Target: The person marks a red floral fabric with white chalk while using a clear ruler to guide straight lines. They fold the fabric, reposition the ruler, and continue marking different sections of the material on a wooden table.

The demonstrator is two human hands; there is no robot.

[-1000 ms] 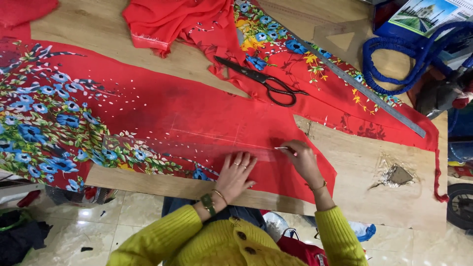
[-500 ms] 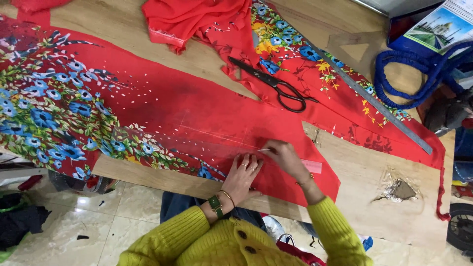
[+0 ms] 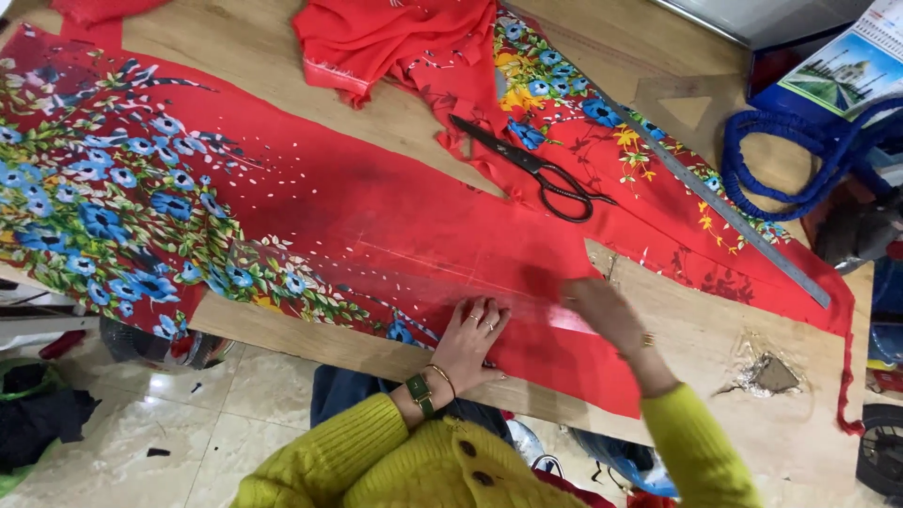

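The left hand (image 3: 472,341) lies flat on the red cloth (image 3: 414,235), and the right hand (image 3: 602,310), blurred, is just beside it. Between them the cloth is flat and free. To the right, the bare bench (image 3: 715,329) gives open room up to a torn hole (image 3: 767,374). Further away, the scissors (image 3: 536,171) lie on the cloth, and a long metal ruler (image 3: 724,205) crosses the way diagonally. A bunched cloth heap (image 3: 395,42) blocks the far side.
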